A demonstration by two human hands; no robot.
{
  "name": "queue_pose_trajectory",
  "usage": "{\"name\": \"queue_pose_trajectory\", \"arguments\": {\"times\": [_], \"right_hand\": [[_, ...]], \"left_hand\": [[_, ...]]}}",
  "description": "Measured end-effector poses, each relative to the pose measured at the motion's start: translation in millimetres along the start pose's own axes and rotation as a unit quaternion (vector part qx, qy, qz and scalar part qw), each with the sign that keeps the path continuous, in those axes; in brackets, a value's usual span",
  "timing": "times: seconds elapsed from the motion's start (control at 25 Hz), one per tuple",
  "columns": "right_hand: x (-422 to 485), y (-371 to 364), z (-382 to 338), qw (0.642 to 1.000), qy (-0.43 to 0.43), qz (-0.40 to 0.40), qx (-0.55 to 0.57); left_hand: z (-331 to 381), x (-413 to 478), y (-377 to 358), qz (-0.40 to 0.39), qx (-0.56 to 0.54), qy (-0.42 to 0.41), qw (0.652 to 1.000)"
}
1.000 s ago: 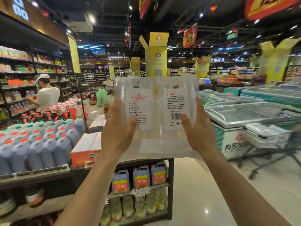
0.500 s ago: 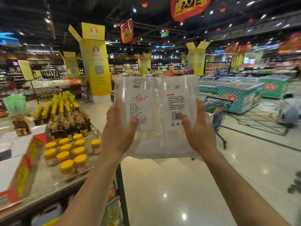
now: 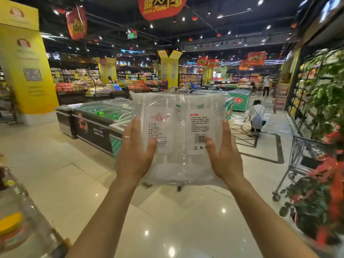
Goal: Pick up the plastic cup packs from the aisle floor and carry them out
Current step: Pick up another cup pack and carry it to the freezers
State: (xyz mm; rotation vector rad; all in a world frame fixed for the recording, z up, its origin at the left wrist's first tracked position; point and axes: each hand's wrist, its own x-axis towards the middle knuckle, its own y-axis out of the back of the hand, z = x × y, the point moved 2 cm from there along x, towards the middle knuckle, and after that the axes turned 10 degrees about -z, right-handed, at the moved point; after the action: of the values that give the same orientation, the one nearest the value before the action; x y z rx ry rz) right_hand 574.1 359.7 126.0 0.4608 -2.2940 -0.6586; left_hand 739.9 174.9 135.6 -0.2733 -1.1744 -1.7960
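SUPERMARKET AISLE: A person's two bare hands hold clear plastic cup packs [image 3: 178, 138] upright in front of the head camera, well clear of the glossy tiled floor [image 3: 167, 226]. The packs fill the centre of the view, two stacks side by side under film wrap, their printed labels facing the camera. A barcode [image 3: 200, 139] sits low on the label toward 3 o'clock.

The left hand [image 3: 135, 157] clamps the bundle's 9 o'clock edge, with its fingers stretched up along the side and its thumb pressed across the near face. A ring [image 3: 127, 137] shows on one finger. The right hand [image 3: 226, 159] grips the 3 o'clock edge the same way, its thumb tip touching the label just below the barcode. Both forearms reach in from 6 o'clock.

Behind the packs, toward 9 o'clock, stands a row of glass-topped chest freezers [image 3: 96, 116]. Farther out at 10 o'clock rises a yellow pillar [image 3: 24, 71]. A red hanging banner [image 3: 162, 6] reading "GRAND OPENING" is at 12 o'clock.

At 2 o'clock, well apart from the hands, a person in a white top [image 3: 257, 116] with a small backpack crouches on the floor. A wire shopping cart [image 3: 301, 157] stands at 3 o'clock, just beside potted plants with red flowers [image 3: 316, 198] that run down to 4 o'clock. Blurred goods sit at 8 o'clock, and what they are cannot be told.
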Motion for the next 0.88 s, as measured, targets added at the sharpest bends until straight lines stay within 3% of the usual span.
{"name": "queue_pose_trajectory", "arguments": {"times": [0.48,0.88], "right_hand": [[149,-40,107,0.998,-0.035,0.05,-0.027],[345,-57,255,0.998,-0.024,0.049,-0.002]], "left_hand": [[-20,148,-151,-0.016,-0.028,-0.059,0.998],[5,305,-329,-0.019,-0.011,-0.027,0.999]]}}
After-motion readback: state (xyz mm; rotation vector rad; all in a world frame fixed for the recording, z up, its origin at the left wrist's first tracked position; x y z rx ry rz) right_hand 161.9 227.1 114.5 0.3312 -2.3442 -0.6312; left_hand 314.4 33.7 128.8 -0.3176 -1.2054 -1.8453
